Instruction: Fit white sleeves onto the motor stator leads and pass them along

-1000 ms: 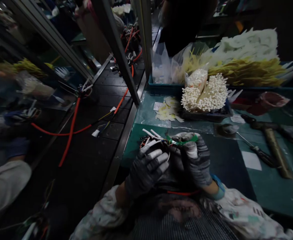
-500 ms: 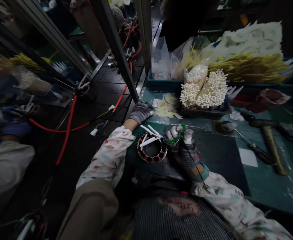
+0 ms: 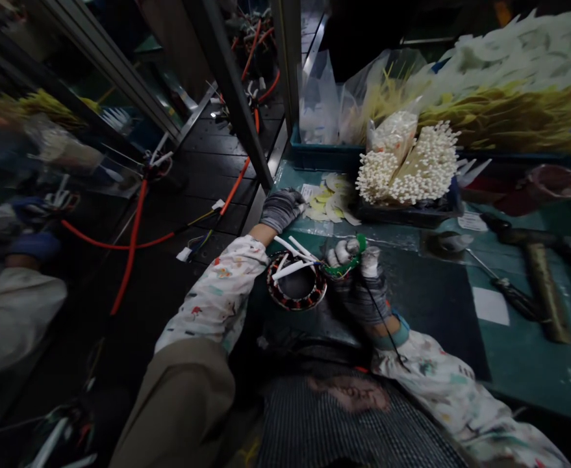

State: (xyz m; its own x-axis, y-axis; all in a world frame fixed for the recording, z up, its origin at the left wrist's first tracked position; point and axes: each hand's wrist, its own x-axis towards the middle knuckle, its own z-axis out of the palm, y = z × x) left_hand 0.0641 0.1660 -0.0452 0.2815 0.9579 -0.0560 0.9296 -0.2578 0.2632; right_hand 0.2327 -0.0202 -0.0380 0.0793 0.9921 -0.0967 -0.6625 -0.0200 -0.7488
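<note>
Stator ring (image 3: pixel 295 304) flat on green mat (image 3: pixel 426 312). Prob. heavy, stiff; take by outer rim, avoid windings. White leads (image 3: pixel 292 255) springy, stick up. R hand (image 3: pixel 356 286) pinching green loop (image 3: pixel 348 263) at leads. L hand (image 3: pixel 280 209) loose, holding nothing, near pale scraps (image 3: pixel 327 201).

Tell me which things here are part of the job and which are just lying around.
Part of the job:
the right hand pinching a green strip; the wound motor stator; its white-sleeved leads.

Just lying around:
the screwdriver; paper scraps; the bundle of white-tipped pieces; the blue crate.
</note>
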